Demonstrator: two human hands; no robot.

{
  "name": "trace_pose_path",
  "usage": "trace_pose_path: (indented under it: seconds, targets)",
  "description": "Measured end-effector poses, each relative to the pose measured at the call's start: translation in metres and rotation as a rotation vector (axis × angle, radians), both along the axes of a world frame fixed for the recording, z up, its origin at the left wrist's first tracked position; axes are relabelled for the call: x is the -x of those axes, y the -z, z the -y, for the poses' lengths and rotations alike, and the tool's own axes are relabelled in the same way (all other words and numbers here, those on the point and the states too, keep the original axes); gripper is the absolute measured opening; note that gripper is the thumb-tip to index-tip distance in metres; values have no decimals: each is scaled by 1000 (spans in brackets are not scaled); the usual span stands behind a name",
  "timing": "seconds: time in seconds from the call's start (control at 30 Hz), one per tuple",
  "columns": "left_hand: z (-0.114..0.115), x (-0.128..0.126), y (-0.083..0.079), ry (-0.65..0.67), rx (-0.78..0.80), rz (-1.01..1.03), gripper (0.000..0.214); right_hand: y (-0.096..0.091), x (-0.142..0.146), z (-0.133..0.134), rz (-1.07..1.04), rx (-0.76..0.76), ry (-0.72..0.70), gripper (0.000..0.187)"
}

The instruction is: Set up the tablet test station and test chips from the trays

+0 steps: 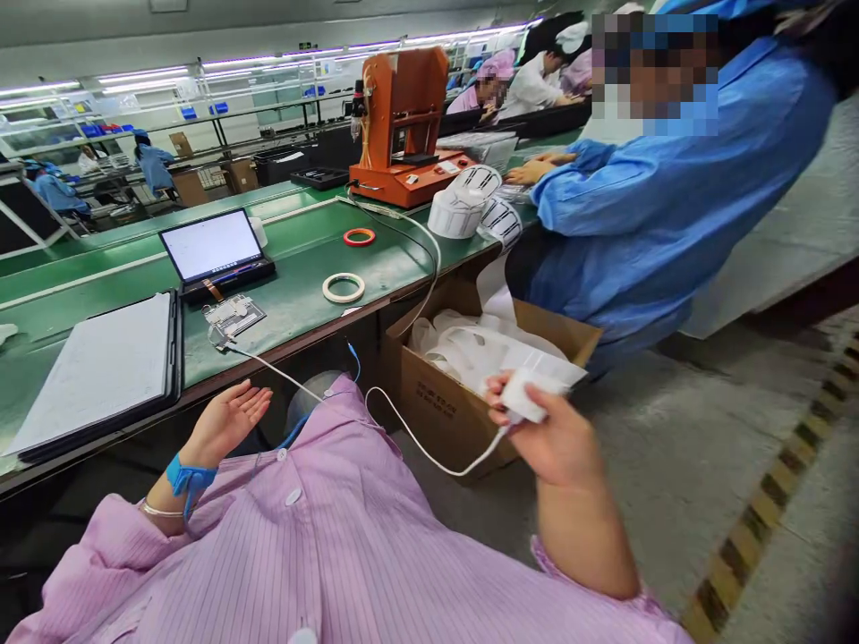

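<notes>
Green counter [295, 295] space carries an orange press [406, 94] toward its far right, label rolls [455, 216] near its right edge, two tape rings [327, 291] and a small screen [213, 246] farther left. Between the near edge and the person's right side stands a cardboard box [429, 394] of loose backing strips, with a blue-smocked co-worker [644, 197] beyond. Right-hand [560, 438] fingers close around a white adapter [527, 394] before the box; its cable [429, 461] leaves from the lower left, while the grip obscures its long axis. The left hand [232, 419], palm up, fingers loosely spread and free, is near a circuit board [233, 315] by the near edge.
</notes>
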State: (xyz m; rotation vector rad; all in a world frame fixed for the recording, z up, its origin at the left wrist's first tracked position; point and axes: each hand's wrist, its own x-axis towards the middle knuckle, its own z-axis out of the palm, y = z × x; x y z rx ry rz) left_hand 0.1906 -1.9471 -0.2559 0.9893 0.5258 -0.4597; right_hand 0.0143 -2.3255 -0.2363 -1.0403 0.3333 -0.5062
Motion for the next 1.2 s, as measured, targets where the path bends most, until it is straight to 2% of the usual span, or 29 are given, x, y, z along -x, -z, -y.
trace_pose_path:
  seconds: [0.07, 0.13, 0.2, 0.33, 0.57, 0.7, 0.77, 0.93, 1.07, 1.17, 1.2]
  targets:
    - [-21, -12, 4, -205, -7, -6, 12, 14, -18, -25, -15, -148, -206, 25]
    - [-35, -26, 7, -328, -5, 58, 8, 22, -30, -42, -10, -200, -344, 25]
    - [-43, -35, 11, -394, 44, 120, 9, 25, -37, -54, 0, -213, -436, 23]
    - [-46, -41, 22, -425, 145, 266, 8, 28, -41, -67, 4, -218, -560, 23]
    - [-52, -41, 43, -421, 209, 399, 8, 45, -40, -82, -89, -335, -561, 20]
    - [-54, -50, 49, -450, 159, 373, 4, 56, -37, -94, -158, -394, -493, 15]
    - [-55, -56, 51, -479, 119, 346, 9, 60, -35, -98, -179, -426, -469, 12]
    - [-57, -65, 52, -513, 43, 297, 19, 65, -33, -103, -130, -470, -488, 29]
    - [-60, -65, 49, -518, 15, 267, 22, 69, -32, -101, -129, -514, -485, 19]
    - [-60, -65, 46, -512, 1, 248, 23, 81, -39, -91, -217, -573, -501, 17]
    - [-60, -64, 45, -508, -4, 242, 23, 87, -44, -87, -244, -552, -502, 18]
